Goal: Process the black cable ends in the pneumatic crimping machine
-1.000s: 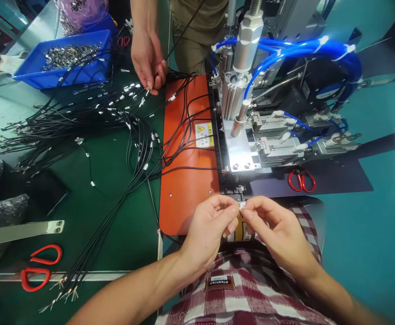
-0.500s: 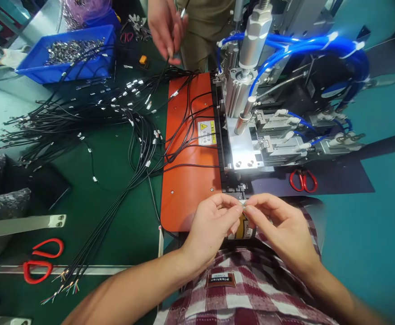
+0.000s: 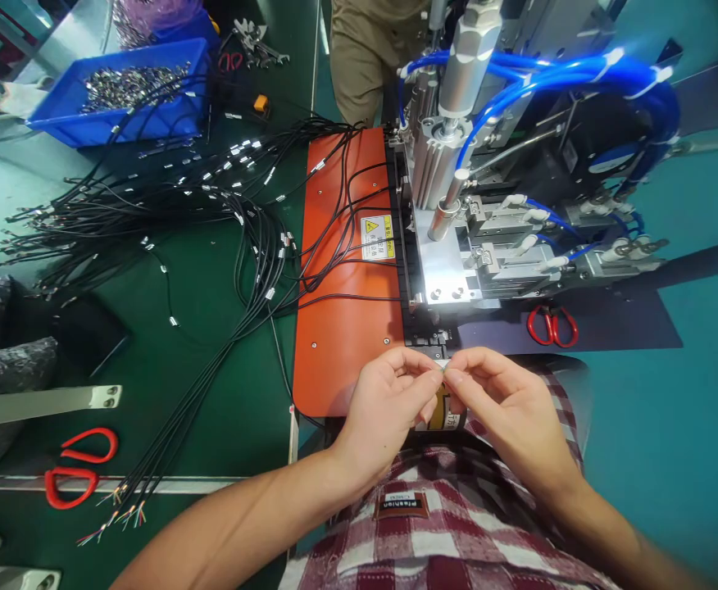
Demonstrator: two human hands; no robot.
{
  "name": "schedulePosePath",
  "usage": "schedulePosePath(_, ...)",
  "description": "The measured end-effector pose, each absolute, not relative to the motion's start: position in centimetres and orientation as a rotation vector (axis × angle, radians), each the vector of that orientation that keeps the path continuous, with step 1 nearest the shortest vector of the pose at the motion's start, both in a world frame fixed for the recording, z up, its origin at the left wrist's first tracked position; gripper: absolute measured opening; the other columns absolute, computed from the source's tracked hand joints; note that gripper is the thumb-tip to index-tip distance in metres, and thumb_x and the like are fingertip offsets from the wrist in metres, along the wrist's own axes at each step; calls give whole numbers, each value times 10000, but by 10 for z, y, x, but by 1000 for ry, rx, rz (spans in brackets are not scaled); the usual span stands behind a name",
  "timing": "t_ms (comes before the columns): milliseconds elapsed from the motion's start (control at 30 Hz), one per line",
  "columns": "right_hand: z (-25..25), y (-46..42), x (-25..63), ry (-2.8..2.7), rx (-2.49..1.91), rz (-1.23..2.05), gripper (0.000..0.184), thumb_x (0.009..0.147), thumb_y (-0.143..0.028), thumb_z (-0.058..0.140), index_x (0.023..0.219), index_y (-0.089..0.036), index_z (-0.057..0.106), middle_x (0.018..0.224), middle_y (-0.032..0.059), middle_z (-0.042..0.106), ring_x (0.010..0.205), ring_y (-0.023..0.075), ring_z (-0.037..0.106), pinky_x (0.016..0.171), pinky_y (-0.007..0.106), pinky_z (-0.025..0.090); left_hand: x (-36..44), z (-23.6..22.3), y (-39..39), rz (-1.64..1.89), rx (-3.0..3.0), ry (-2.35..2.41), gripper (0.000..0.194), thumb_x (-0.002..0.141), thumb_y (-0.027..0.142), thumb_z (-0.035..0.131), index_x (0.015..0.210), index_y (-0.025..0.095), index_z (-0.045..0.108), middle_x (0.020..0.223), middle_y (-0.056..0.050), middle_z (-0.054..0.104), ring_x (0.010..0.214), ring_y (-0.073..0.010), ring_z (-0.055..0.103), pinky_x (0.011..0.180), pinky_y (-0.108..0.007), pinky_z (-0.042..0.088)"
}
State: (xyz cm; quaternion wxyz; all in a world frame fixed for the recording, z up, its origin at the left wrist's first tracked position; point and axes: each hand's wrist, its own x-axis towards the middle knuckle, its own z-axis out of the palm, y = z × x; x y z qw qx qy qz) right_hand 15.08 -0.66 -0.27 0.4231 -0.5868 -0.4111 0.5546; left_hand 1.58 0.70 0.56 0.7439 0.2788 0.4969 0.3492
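My left hand (image 3: 389, 397) and my right hand (image 3: 503, 401) meet fingertip to fingertip in front of the machine, just above my lap. Both are closed in a pinch around something tiny at their tips; the fingers hide most of it, so its kind does not show. Close to the left hand lies the orange plate (image 3: 340, 360), crossed by several black cables (image 3: 334, 274). Right behind the fingertips stands the front of the metal pneumatic machine (image 3: 448, 279). A round black part with a yellow label (image 3: 448, 412) shows below the hands.
Bundled black cables (image 3: 205, 197) with metal ends cover the green table (image 3: 199, 393). A blue bin (image 3: 57, 123) of small metal parts stands back left. Red-handled scissors (image 3: 71, 487) lie front left, another red-handled pair (image 3: 552, 326) right of the machine. A person's trousers (image 3: 362, 65) show behind.
The other person's hands at the back have gone out of view. My two hands stay pinched together in nearly the same place.
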Motion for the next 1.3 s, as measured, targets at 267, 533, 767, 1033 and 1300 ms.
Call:
schedulePosePath(267,-3,-9,152,-1041,-1493,1347,139,806,-304,674,775,-174,634,608,-16,578,525,122,526,473,228,425,14,5,9,742,658,1103,137,807,236,632,802,142,533,489,72,456,462,-46,375,459,-175,268)
schedulePosePath(533,-6,-11,149,-1032,-1447,1397,142,854,-298,623,770,-187,593,583,-35,532,533,111,485,496,213,407,16,4,7,781,588,1065,135,806,226,632,798,147,523,495,69,452,471,-52,374,467,-177,275)
schedulePosePath(767,-11,-18,148,-1156,-1438,1287,150,892,-324,577,801,-205,573,661,-16,539,572,131,477,529,236,415,11,8,7,705,702,1113,169,813,289,646,821,152,546,488,69,467,413,-53,401,432,-179,280)
schedulePosePath(1033,-11,-16,158,-1077,-1490,1380,186,856,-379,614,848,-194,631,627,-14,569,522,131,508,448,229,400,13,9,10,739,619,1107,236,771,326,701,770,141,554,489,80,425,419,-29,318,424,-166,216)
schedulePosePath(1300,-10,-14,158,-1255,-1505,1173,93,842,-289,647,820,-201,668,704,5,651,595,136,564,546,239,461,12,6,9,705,673,1108,186,813,287,654,793,140,541,519,76,424,420,-29,318,411,-168,201)
